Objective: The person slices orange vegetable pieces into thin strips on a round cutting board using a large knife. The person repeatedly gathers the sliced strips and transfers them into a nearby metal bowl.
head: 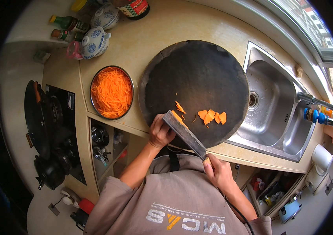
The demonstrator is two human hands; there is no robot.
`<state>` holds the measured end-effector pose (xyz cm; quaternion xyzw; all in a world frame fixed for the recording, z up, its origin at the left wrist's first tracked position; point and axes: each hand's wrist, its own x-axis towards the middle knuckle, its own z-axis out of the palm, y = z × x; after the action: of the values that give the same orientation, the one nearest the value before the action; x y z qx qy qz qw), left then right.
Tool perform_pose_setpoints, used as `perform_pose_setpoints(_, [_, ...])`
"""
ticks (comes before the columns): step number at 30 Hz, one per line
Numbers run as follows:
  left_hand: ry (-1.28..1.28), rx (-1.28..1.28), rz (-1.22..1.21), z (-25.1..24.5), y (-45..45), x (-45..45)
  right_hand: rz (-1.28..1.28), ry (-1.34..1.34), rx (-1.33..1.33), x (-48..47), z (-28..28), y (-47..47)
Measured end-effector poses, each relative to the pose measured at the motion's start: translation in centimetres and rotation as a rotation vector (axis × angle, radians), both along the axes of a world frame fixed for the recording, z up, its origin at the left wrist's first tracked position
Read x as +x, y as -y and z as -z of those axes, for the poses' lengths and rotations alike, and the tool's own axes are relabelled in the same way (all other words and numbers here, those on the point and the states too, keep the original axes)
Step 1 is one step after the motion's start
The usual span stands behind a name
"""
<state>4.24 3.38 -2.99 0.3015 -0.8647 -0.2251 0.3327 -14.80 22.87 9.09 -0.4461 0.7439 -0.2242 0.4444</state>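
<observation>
My right hand (218, 170) is closed around the light handle of a cleaver (185, 135), whose blade slants up to the left over the near edge of a round dark cutting board (196, 76). At the far end of the blade is my left hand (160, 132), its fingers bent; the blade partly hides what they touch. Orange carrot slivers (180, 108) lie just beyond the blade, and a strip of carrot shows along it. Several flat carrot pieces (208, 116) rest farther right on the board. Left of the board, a round metal bowl (90, 95) holds shredded carrot (112, 92).
A steel sink (268, 102) with a faucet (316, 101) adjoins the board's right side. Lidded blue-and-white pots (95, 44) and bottles (71, 24) stand at the back left. A wok (37, 117) and a black kettle (49, 171) are on the stove at left.
</observation>
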Motion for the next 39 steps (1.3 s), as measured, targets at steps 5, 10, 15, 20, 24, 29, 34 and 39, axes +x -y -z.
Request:
perform_pose_setpoints(5, [-0.013,-0.046,-0.011,-0.5,0.2,-0.8,0.057,0.080,0.024,0.5,1.9,3.3])
perform_pose_setpoints(10, [-0.033,-0.027,-0.029,-0.5,0.2,-0.9,0.082,0.059,0.038,0.2,-0.2,3.2])
perform_pose_setpoints(15, [0.005,-0.057,0.060,0.2,0.3,0.0,-0.008,-0.055,-0.057,-0.1,-1.7,0.5])
perform_pose_setpoints(20, [-0.025,-0.014,0.025,0.6,0.0,0.1,0.000,-0.046,0.001,0.1,-1.6,-0.5])
perform_pose_setpoints(24, [-0.010,-0.015,0.033,0.5,0.1,0.2,0.015,-0.033,0.002,0.1,-1.4,-0.5])
perform_pose_setpoints(29, [-0.014,0.006,0.029,-0.2,0.2,-0.2,-0.001,-0.008,0.029,0.0,-1.0,-0.2])
perform_pose_setpoints(34, [0.000,-0.088,0.015,-0.3,0.3,-0.6,0.065,0.059,0.022,0.7,1.2,2.0])
perform_pose_setpoints(39, [-0.035,-0.034,-0.014,-0.2,0.1,-0.9,0.113,0.124,0.056,0.3,0.9,3.5])
